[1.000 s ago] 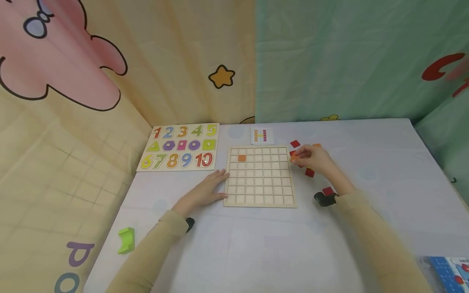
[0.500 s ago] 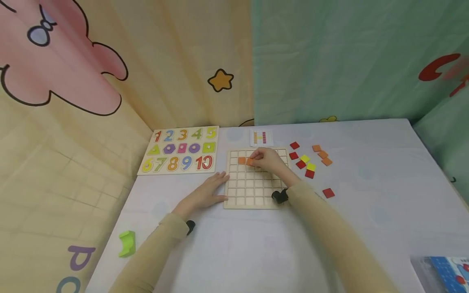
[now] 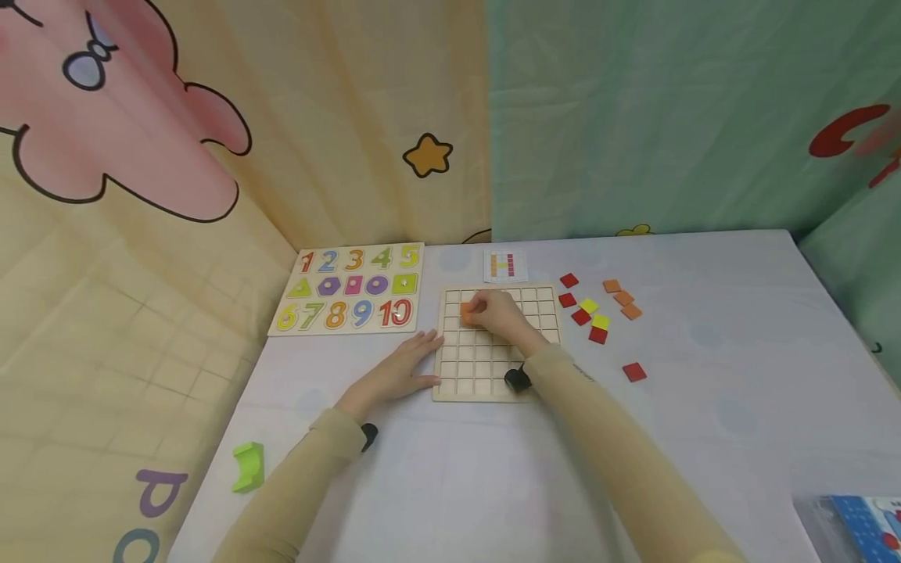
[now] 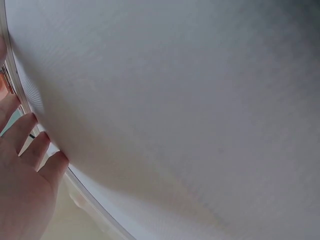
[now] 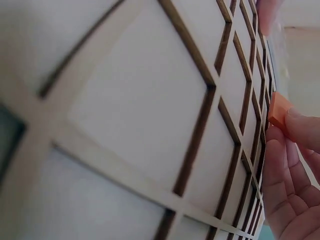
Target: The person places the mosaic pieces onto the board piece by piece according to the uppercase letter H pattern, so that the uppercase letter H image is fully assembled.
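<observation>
A square wooden grid board (image 3: 464, 385) lies flat on the table. My right hand (image 3: 500, 314) is over its upper left part and pinches an orange square tile (image 5: 279, 109) between thumb and fingers. In the right wrist view the tile is close to the board's surface; whether it touches cannot be told. The tile lying in the board's upper left is hard to tell apart from the held one. My left hand (image 3: 396, 371) rests against the board's left edge with its fingers spread. A small pattern card (image 3: 505, 267) lies just behind the board.
Loose red (image 3: 634, 372), yellow (image 3: 601, 321) and orange tiles (image 3: 623, 298) lie right of the board. A number and shape puzzle (image 3: 346, 299) is at the back left. A green curved block (image 3: 249, 467) lies front left, a blue package (image 3: 873, 525) front right. Curtains border the back.
My right hand has moved left from the loose tiles to the board's upper left, carrying an orange tile. My left hand stays at the board's left edge.
</observation>
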Demonstrator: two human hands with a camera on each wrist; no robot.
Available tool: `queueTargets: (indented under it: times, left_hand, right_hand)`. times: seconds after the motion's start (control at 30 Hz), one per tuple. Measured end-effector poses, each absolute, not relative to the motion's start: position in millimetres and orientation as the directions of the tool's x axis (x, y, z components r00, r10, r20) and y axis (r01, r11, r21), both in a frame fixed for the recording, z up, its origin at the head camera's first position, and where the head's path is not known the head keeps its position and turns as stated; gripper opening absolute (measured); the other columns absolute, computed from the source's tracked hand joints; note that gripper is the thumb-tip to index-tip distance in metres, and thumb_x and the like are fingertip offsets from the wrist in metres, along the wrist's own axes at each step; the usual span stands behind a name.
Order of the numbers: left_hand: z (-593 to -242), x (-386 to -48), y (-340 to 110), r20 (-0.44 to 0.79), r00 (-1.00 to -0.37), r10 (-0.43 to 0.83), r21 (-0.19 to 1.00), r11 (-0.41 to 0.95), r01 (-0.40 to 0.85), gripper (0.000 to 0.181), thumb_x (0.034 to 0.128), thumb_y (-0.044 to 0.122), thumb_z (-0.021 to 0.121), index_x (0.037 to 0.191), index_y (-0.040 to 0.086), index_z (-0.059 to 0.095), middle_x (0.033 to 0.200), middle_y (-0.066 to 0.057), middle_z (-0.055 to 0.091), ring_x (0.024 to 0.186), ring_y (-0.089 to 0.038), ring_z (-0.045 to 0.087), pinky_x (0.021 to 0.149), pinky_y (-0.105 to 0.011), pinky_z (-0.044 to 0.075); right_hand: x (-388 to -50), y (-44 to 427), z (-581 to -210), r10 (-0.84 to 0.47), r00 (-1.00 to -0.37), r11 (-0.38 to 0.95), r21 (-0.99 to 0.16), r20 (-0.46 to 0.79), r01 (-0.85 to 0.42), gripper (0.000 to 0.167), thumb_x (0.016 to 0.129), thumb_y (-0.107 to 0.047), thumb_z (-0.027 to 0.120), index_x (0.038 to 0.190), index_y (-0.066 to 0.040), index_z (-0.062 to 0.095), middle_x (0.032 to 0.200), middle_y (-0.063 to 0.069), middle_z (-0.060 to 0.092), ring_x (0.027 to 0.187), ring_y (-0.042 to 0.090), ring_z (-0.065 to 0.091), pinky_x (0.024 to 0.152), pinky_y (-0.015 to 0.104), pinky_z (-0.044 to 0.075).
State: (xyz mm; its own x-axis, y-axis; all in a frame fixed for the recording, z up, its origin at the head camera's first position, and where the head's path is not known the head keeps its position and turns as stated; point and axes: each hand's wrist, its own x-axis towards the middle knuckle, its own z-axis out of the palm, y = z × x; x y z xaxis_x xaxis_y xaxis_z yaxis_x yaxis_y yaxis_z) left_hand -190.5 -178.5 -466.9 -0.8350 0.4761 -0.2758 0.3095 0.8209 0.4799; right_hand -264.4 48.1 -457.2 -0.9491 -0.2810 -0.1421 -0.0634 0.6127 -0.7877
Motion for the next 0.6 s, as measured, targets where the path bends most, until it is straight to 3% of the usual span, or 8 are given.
queueTargets:
  times: [0.6]
  left_hand:
    - [-469.3, -191.6, -178.4, -0.286, -0.836, 0.468, 0.45, 0.836, 0.313, 0.078, 0.0924, 0.037, 0.068, 0.156, 0.017, 0.028, 0.166, -0.005, 0.017, 0.154, -0.029, 0.009, 0.125, -0.049, 0.016]
  right_hand:
    - [-264.8, 42.4, -466.1, -0.315, -0.941, 0.702, -0.698, -0.123, -0.144, 0.007, 0.092, -0.011, 0.068, 0.095, -0.005, 0.071, 0.102, 0.01, 0.072, 0.095, 0.021, 0.064, 0.088, 0.035, 0.054]
